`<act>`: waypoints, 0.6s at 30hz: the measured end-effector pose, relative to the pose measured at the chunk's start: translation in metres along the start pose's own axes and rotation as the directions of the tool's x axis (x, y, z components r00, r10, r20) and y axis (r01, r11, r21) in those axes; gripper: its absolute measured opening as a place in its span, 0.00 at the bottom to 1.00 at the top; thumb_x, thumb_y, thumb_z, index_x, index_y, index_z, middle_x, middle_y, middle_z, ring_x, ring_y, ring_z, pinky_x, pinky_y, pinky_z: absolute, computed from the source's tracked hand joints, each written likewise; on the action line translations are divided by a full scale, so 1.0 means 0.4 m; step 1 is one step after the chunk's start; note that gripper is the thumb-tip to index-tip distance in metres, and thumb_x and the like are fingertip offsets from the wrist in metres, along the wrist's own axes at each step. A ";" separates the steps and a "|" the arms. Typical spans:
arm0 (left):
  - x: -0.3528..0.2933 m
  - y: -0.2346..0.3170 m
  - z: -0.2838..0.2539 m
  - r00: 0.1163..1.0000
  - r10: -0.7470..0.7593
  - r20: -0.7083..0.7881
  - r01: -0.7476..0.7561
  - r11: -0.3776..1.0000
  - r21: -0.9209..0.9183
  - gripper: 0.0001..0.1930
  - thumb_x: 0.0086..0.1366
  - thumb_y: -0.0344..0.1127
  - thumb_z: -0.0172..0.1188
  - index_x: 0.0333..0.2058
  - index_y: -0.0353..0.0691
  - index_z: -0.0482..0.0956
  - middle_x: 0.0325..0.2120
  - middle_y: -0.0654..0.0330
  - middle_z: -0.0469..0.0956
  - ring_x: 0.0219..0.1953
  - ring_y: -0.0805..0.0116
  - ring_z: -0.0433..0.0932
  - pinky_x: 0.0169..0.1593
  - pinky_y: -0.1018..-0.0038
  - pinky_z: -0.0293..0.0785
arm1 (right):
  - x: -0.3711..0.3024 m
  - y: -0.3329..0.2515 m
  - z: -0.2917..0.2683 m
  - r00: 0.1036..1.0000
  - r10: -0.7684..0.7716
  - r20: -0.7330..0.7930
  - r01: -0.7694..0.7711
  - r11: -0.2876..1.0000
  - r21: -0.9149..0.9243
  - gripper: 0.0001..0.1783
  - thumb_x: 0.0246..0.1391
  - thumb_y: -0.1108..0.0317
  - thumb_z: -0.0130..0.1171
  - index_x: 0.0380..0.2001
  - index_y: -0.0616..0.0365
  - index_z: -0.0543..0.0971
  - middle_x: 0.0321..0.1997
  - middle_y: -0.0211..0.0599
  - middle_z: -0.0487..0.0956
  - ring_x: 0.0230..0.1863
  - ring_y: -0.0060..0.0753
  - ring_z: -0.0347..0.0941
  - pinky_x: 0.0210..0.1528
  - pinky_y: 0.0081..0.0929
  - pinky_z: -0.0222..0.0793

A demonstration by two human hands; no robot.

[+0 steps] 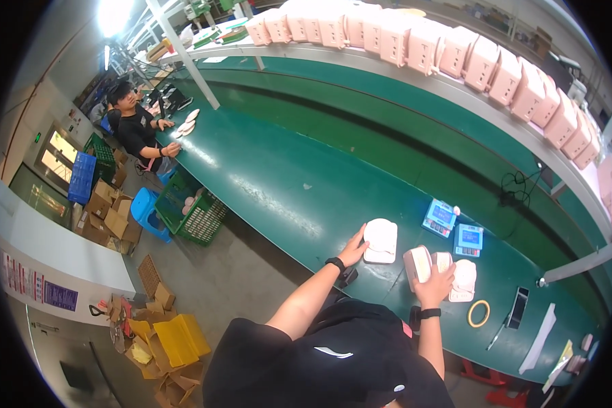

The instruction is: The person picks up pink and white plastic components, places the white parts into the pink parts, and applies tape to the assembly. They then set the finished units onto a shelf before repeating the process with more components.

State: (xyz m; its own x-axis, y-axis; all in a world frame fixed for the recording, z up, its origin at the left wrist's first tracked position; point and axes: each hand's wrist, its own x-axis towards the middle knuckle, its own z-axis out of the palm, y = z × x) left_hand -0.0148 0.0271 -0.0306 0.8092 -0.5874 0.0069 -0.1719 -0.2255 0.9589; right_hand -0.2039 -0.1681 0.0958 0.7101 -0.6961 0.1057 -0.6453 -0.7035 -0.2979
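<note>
My left hand (352, 250) grips the left edge of a whitish, rounded flat case (382, 239) lying on the green bench. To its right, my right hand (435, 285) has its fingers closed over a small pale pink case (443, 260). Next to that hand a larger pale pink case (419, 264) stands on edge, its light face towards the right. Another whitish case (463, 280) lies flat just right of my right hand. My fingers partly cover the case they hold, so its shape is not fully visible.
Two blue-screened meters (440, 217) stand behind the cases. Rightward lie a yellow ring (479, 313), a phone-like dark device (519, 308) and a white strip (538, 338). Pink devices (428, 46) line the overhead shelf. A co-worker (139, 126) sits at the far left; a green crate (192, 207) stands beside the bench.
</note>
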 end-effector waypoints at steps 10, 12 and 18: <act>0.005 -0.011 -0.025 1.000 0.005 0.011 -0.005 1.000 0.006 0.33 0.66 0.37 0.50 0.66 0.40 0.45 0.62 0.43 0.56 0.65 0.50 0.54 0.65 0.66 0.50 | 0.014 -0.001 0.021 0.999 -0.029 -0.028 0.030 0.999 0.028 0.30 0.26 0.57 0.66 0.40 0.52 0.77 0.63 0.62 0.53 0.54 0.63 0.60 0.51 0.50 0.59; 0.005 0.005 -0.018 1.000 0.000 0.017 0.000 1.000 0.005 0.33 0.66 0.37 0.50 0.66 0.40 0.45 0.62 0.43 0.55 0.65 0.51 0.54 0.66 0.66 0.49 | 0.012 0.007 0.020 0.998 -0.031 -0.050 0.033 0.999 0.031 0.30 0.25 0.57 0.66 0.40 0.52 0.77 0.63 0.62 0.53 0.54 0.62 0.60 0.51 0.50 0.59; -0.014 0.007 -0.016 0.999 -0.031 0.013 0.031 0.999 0.017 0.33 0.66 0.38 0.49 0.66 0.41 0.45 0.63 0.44 0.54 0.66 0.51 0.52 0.66 0.66 0.48 | -0.002 0.010 0.012 0.998 -0.046 -0.033 0.047 0.998 0.031 0.30 0.26 0.57 0.66 0.41 0.52 0.77 0.63 0.63 0.53 0.54 0.63 0.60 0.50 0.50 0.61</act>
State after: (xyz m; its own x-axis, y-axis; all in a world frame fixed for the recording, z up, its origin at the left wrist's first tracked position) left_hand -0.0161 0.0346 -0.0263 0.8068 -0.5903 -0.0264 -0.1567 -0.2568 0.9537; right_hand -0.2057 -0.1698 0.0900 0.7291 -0.6677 0.1503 -0.6025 -0.7304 -0.3219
